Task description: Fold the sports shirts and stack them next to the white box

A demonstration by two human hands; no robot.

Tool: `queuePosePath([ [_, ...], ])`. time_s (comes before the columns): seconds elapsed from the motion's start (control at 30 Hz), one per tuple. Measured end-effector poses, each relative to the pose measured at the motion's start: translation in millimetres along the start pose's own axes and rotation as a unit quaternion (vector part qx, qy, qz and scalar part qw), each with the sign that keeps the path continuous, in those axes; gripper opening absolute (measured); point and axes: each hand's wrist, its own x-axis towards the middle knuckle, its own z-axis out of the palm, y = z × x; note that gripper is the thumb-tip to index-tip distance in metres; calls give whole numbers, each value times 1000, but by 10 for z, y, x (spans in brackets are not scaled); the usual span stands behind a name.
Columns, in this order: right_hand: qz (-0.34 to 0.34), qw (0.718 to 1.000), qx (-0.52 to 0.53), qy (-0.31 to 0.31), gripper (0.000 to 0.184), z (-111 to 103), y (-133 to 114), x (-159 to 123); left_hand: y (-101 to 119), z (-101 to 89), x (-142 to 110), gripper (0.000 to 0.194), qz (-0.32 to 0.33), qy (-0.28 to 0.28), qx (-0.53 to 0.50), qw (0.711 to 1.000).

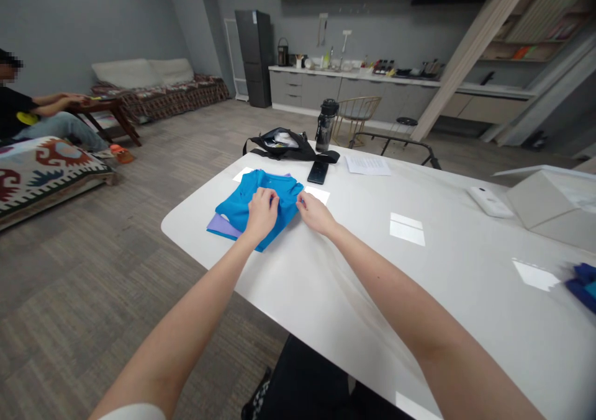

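Observation:
A bright blue garment [243, 198], partly folded, lies near the table's left end over a purple cloth [222, 226] that shows at its lower left. My left hand [263, 209] rests on the middle of the blue garment with its fingers curled and closed on the fabric. At the garment's right edge, my right hand [314, 211] pinches a bit of the blue cloth between thumb and fingers. The fingertips of both hands are partly hidden.
On the white table [298, 277] stand a black bag [279, 144], a dark bottle [326, 125], a phone [318, 172] and paper sheets [367, 165]. A white box [554, 206] and dark blue cloth [584, 286] are at right. A person [51, 113] sits far left.

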Motion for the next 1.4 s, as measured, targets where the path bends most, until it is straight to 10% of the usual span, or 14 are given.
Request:
queuePosePath([
  [0.2,46,989,26,137,12,-910,394,-1120,1347,991,-268,12,74,-60,-284,954],
  [0.33,133,969,14,207,13,-1485,798,-2182,2499,1728,-778,11,60,-194,-474,856],
  [0.5,240,931,35,272,16,-2004,1185,-3493,3436,2066,-1586,8,74,-344,-549,758],
  [0.73,321,921,-15,219,32,-2009,1654,-4274,3263,1750,-2031,13,218,-476,-416,744],
  [0.9,248,964,-32,85,19,-1658,1611,-3972,2852,1499,-1955,14,293,-450,-287,793],
  [1.17,197,946,250,-59,29,-1508,1271,-3472,2678,1416,-1588,20,173,-303,-75,934],
  [1.27,223,941,254,-22,32,-1583,1407,-3406,2718,1547,-1497,20,219,-303,-38,927],
  [1.4,318,941,1,116,26,-1644,1702,-3372,2703,1695,-1443,14,244,-336,-56,908],
])
